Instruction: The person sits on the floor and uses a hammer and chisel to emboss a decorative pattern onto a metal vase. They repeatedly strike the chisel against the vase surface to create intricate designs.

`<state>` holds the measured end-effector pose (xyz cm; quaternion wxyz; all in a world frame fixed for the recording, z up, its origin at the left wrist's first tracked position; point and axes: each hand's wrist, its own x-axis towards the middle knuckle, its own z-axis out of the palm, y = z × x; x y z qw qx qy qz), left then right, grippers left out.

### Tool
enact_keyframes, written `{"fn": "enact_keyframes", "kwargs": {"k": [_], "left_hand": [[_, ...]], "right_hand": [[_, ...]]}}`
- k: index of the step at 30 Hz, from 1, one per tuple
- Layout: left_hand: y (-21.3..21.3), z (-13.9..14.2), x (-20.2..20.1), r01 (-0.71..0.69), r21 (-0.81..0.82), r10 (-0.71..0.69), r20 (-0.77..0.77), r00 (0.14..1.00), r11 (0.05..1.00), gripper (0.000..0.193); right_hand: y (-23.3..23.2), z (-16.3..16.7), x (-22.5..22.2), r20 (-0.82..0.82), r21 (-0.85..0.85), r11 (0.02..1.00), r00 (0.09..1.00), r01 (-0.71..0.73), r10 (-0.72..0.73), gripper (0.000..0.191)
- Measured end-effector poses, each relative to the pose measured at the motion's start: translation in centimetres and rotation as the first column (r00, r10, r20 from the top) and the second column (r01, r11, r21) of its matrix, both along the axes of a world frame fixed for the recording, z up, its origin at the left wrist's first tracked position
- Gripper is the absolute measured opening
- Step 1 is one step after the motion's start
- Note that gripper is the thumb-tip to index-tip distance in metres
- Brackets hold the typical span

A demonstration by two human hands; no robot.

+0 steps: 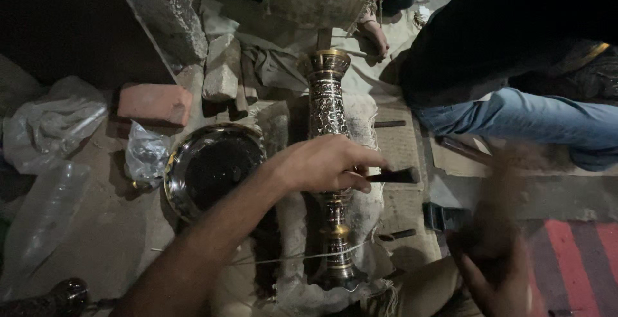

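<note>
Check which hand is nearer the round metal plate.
Left. The left hand rests on the engraved vase just right of the plate; the blurred right hand is far right.

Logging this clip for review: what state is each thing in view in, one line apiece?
Engraved metal vase: lying on its side on cloth padding.
Left hand: fingers closed around a dark tool, resting on the vase.
Dark tool: held, lying crosswise over the vase.
Right hand: motion-blurred, grip unclear.
Round metal dish: flat on the ground, dark inside.
Brick: lying flat.
</note>
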<state>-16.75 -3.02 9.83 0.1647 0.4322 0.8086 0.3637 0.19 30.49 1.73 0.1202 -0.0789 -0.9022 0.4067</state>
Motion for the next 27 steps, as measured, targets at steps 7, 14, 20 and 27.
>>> {"fn": "enact_keyframes", "kwargs": {"k": [7,14,20,27], "left_hand": [[-0.1,0.2,-0.2,0.023,-0.003,-0.023,-0.036,0.999,1.000,0.045],[-0.2,-0.1,-0.3,0.036,0.026,-0.035,-0.036,0.999,0.999,0.045],[-0.5,0.3,-0.3,0.032,-0.024,-0.032,0.011,0.999,0.999,0.042],[-0.6,0.5,-0.1,0.052,0.031,-0.052,0.001,0.999,0.998,0.044]], "right_hand": [[1.3,-2.1,0.3,-0.195,-0.463,0.868,0.976,-0.179,0.098,0.081],[1.0,-1.9,1.1,-0.009,-0.187,0.982,1.000,0.003,-0.005,0.079],[0.3,-2.2,1.1,-0.023,-0.237,0.971,1.000,0.001,-0.007,0.071],[-0.2,-2.0,0.9,-0.148,0.073,0.995,0.985,-0.074,0.085,0.068]]}}
